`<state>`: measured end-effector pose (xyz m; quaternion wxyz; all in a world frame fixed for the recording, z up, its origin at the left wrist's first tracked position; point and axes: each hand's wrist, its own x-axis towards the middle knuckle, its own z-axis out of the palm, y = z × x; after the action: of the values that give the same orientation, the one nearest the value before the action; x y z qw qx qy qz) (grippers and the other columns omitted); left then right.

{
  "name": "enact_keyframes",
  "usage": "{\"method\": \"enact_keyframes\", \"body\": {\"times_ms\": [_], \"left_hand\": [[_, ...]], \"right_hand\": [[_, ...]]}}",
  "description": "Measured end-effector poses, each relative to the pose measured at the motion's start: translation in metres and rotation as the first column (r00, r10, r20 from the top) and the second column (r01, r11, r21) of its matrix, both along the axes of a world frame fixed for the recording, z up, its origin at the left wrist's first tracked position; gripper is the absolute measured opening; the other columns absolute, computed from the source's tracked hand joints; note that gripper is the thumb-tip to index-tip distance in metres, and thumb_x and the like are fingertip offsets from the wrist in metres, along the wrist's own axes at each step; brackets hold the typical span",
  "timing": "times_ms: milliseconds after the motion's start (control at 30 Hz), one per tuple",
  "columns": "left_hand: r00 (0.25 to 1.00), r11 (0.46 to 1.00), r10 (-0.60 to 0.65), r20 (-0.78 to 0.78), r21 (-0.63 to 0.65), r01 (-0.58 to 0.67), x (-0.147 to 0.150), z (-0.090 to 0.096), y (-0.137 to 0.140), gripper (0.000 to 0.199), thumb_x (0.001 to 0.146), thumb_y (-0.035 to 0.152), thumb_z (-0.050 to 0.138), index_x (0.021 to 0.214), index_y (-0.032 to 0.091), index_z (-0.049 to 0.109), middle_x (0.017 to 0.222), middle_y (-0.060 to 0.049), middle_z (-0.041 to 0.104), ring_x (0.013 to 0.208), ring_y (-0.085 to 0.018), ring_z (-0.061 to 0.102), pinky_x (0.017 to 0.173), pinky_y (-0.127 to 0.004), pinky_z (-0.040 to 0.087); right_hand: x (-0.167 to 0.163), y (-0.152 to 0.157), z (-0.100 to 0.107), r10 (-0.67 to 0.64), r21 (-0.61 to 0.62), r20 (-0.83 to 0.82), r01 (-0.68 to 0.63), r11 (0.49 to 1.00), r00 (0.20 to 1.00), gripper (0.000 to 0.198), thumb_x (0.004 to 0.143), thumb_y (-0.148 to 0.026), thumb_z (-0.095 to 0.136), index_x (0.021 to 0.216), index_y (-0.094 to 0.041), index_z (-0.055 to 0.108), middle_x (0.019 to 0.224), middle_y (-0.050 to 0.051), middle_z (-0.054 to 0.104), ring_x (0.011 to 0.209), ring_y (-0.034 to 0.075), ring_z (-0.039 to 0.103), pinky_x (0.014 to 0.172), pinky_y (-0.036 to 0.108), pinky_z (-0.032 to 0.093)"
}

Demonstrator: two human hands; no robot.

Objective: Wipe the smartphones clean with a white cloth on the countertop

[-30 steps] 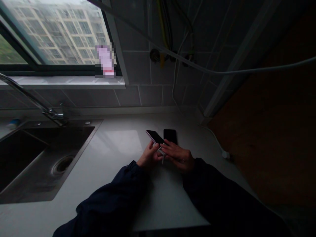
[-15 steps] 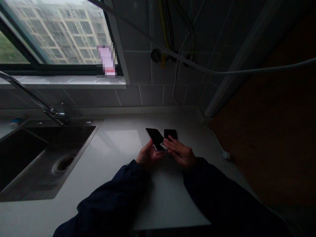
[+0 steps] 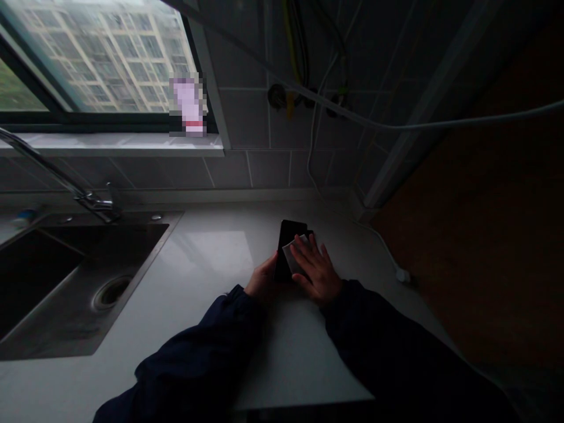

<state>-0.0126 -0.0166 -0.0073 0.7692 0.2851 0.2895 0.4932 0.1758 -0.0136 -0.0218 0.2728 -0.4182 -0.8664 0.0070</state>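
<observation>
A black smartphone (image 3: 291,230) is held over the counter by my left hand (image 3: 262,278), whose thumb lies along its left edge. The fingers under it are mostly hidden. My right hand (image 3: 321,275) has its fingers spread and pressed on a thin white wipe (image 3: 289,259), which lies flat against the phone's screen. Behind my right fingers, a corner of a second dark, flat device (image 3: 311,233) shows; most of it is covered.
To the left are a steel sink (image 3: 132,294) and a chrome faucet (image 3: 94,202). A window (image 3: 110,59) stands above. A white cable (image 3: 388,252) runs down to a plug-like end (image 3: 402,275) at the counter's right edge. More cables hang on the tiled wall (image 3: 247,117).
The phone has turned more upright and moved right, partly covering the second device. My right hand has spread its fingers, and the wipe now lies across the screen.
</observation>
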Motion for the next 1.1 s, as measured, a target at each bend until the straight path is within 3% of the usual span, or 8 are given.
{"method": "enact_keyframes", "body": {"times_ms": [100,233,433,567,667,800,933,1100], "left_hand": [[0.999,0.999,-0.045,-0.031,-0.016,0.044,0.002,-0.001,-0.002,0.046,0.080,0.042,0.076,0.121,0.021,0.071,0.121,-0.008,0.074,0.117,-0.035,0.066,0.089,-0.043,0.059],[0.962,0.960,-0.274,-0.005,-0.055,0.274,0.002,-0.003,-0.002,0.054,0.086,0.058,0.063,0.121,0.017,0.071,0.097,-0.012,0.078,0.083,-0.031,0.073,0.067,-0.043,0.060],[0.905,0.911,-0.409,-0.116,0.005,0.412,0.005,-0.012,-0.004,0.083,0.088,0.081,0.038,0.107,0.008,0.073,0.070,-0.015,0.072,0.058,-0.024,0.069,0.061,-0.035,0.057],[0.939,0.939,-0.343,-0.028,0.027,0.343,0.009,-0.009,-0.003,0.080,0.090,0.078,0.040,0.136,0.016,0.060,0.086,-0.013,0.076,0.064,-0.024,0.072,0.062,-0.034,0.056],[0.979,0.973,-0.185,0.090,-0.126,0.196,0.008,-0.002,0.001,0.071,0.096,0.069,0.039,0.135,0.013,0.062,0.093,-0.014,0.077,0.076,-0.024,0.075,0.071,-0.033,0.057],[0.985,0.945,-0.022,0.168,-0.317,0.075,0.003,0.003,0.008,0.068,0.101,0.061,0.033,0.126,0.007,0.067,0.090,-0.016,0.077,0.080,-0.024,0.075,0.077,-0.033,0.058],[0.985,0.945,0.023,0.173,-0.326,0.035,0.000,0.003,0.011,0.066,0.101,0.059,0.035,0.119,0.006,0.069,0.085,-0.015,0.076,0.076,-0.024,0.075,0.072,-0.032,0.058],[0.974,0.952,-0.059,0.219,-0.280,0.121,0.001,0.003,0.009,0.068,0.100,0.064,0.034,0.121,0.009,0.068,0.089,-0.014,0.077,0.072,-0.024,0.074,0.066,-0.035,0.059]], "right_hand": [[0.000,-0.004,0.009,-0.073,0.012,0.000,0.073,0.997,0.997,0.072,0.101,-0.042,0.045,0.163,-0.022,0.014,0.169,0.011,0.015,0.157,0.036,-0.001,0.118,0.072,0.018],[0.000,-0.007,0.017,-0.138,0.050,-0.037,0.140,0.989,0.990,0.074,0.101,-0.039,0.045,0.163,-0.023,0.009,0.169,0.010,0.017,0.157,0.036,-0.002,0.118,0.072,0.016],[0.001,-0.004,0.016,-0.227,0.091,-0.076,0.233,0.968,0.971,0.068,0.103,-0.035,0.041,0.163,-0.024,0.012,0.168,0.009,0.024,0.158,0.035,0.003,0.118,0.072,0.016],[-0.001,-0.004,0.012,-0.138,0.085,-0.018,0.139,0.987,0.990,0.062,0.102,-0.033,0.042,0.161,-0.021,0.025,0.166,0.008,0.028,0.158,0.035,0.003,0.119,0.072,0.015],[-0.005,-0.009,0.009,0.022,0.049,0.087,-0.027,0.998,0.996,0.059,0.101,-0.038,0.046,0.157,-0.021,0.036,0.164,0.007,0.034,0.157,0.036,0.004,0.118,0.074,0.012],[-0.010,-0.015,0.007,0.146,0.040,0.112,-0.151,0.988,0.983,0.050,0.102,-0.038,0.046,0.150,-0.026,0.047,0.159,0.002,0.044,0.158,0.033,0.008,0.118,0.075,0.000],[-0.010,-0.015,0.009,0.137,0.076,0.049,-0.140,0.987,0.989,0.041,0.102,-0.034,0.045,0.142,-0.029,0.057,0.152,0.000,0.054,0.157,0.030,0.017,0.120,0.071,-0.004],[-0.005,-0.011,0.016,0.002,0.049,0.035,-0.004,0.999,0.999,0.044,0.102,-0.032,0.044,0.144,-0.025,0.055,0.153,0.006,0.051,0.154,0.035,0.023,0.117,0.076,0.007]]}}
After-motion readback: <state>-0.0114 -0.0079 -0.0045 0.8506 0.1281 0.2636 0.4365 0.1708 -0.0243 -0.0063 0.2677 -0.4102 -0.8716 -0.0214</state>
